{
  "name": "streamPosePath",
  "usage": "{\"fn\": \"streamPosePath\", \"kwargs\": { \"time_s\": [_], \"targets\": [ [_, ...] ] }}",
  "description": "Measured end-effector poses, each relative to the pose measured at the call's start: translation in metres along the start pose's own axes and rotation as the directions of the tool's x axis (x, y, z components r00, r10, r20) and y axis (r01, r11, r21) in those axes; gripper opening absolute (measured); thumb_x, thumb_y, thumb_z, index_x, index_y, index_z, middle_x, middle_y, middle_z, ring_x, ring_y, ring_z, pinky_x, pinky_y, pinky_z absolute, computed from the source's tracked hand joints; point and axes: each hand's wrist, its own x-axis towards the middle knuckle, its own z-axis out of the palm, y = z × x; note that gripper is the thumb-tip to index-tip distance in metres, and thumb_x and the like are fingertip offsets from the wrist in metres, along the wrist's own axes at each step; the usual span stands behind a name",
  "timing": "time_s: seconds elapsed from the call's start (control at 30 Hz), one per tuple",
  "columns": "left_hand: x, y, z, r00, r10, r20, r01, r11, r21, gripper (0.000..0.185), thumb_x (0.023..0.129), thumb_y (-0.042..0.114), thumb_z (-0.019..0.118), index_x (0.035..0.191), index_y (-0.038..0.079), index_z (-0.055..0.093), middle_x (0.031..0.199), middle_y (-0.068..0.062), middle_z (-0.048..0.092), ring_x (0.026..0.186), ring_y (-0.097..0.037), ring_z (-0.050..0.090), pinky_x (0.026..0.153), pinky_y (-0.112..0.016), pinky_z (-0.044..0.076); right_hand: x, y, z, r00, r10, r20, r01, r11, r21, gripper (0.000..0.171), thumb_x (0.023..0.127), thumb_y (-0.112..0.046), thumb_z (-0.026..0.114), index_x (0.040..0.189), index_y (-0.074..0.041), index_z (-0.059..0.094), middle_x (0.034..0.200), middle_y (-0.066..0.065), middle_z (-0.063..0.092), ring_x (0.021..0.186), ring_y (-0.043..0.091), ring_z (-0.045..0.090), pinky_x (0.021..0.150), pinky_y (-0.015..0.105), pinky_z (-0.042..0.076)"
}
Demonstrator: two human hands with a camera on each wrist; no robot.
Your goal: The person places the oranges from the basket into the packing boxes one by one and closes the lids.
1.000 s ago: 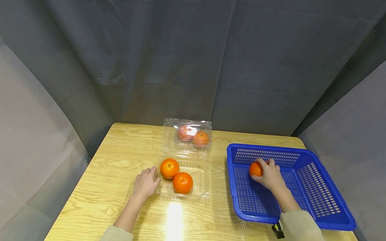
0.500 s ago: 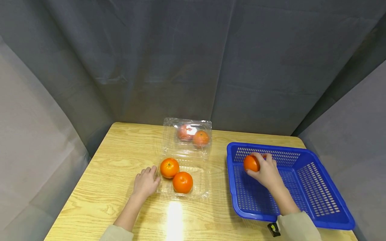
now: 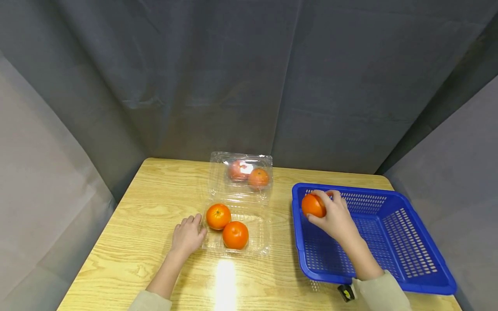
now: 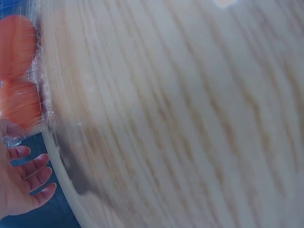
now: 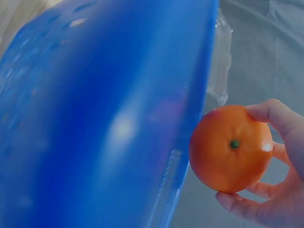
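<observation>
The right hand (image 3: 334, 216) grips an orange tangerine (image 3: 313, 205), fingers curled around it, above the left wall of the blue basket (image 3: 408, 259). The right wrist view shows the fruit's green stem dot, which the head view does not. The left hand (image 3: 188, 235) lies flat on the bench (image 3: 136, 224), fingers relaxed, touching the clear clamshell tray (image 3: 258, 246). Just right of it, two tangerines (image 3: 227, 226) sit in the tray; its raised lid shows their reflection beyond.
</observation>
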Motion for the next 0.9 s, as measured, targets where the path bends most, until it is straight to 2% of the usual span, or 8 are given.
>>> {"fn": "streamPosePath", "kwargs": {
  "time_s": [0.23, 0.57, 0.9],
  "targets": [
    [0.0, 0.0, 0.0, 1.0, -0.007, 0.012, 0.007, 1.0, -0.005, 0.046, 0.088, 0.033, 0.049, 0.125, 0.006, 0.049, 0.116, -0.017, 0.055, 0.107, -0.034, 0.05, 0.086, -0.053, 0.04, 0.008, -0.027, 0.007, 0.999, -0.054, -0.005, 0.054, 0.998, 0.032, 0.056, 0.07, -0.022, 0.075, 0.121, -0.014, 0.052, 0.115, 0.026, 0.039, 0.095, 0.047, 0.044, 0.069, 0.058, 0.047],
    [0.0, -0.001, 0.001, 1.0, -0.01, 0.003, 0.01, 1.0, -0.01, 0.046, 0.088, 0.032, 0.05, 0.126, 0.006, 0.049, 0.117, -0.018, 0.055, 0.108, -0.035, 0.05, 0.087, -0.053, 0.04, 0.02, -0.066, 0.029, 0.99, -0.138, -0.014, 0.138, 0.99, 0.043, 0.054, 0.068, -0.025, 0.077, 0.116, -0.018, 0.055, 0.113, 0.021, 0.043, 0.09, 0.04, 0.047, 0.071, 0.051, 0.05],
    [0.0, -0.001, 0.001, 1.0, -0.002, 0.0, 0.002, 1.0, -0.015, 0.046, 0.087, 0.033, 0.051, 0.125, 0.006, 0.049, 0.116, -0.017, 0.055, 0.107, -0.034, 0.051, 0.085, -0.052, 0.041, 0.021, -0.092, 0.06, 0.992, -0.127, 0.001, 0.127, 0.99, 0.064, 0.052, 0.067, -0.025, 0.078, 0.115, -0.021, 0.057, 0.109, 0.018, 0.044, 0.092, 0.039, 0.047, 0.072, 0.05, 0.05]
  ]
}}
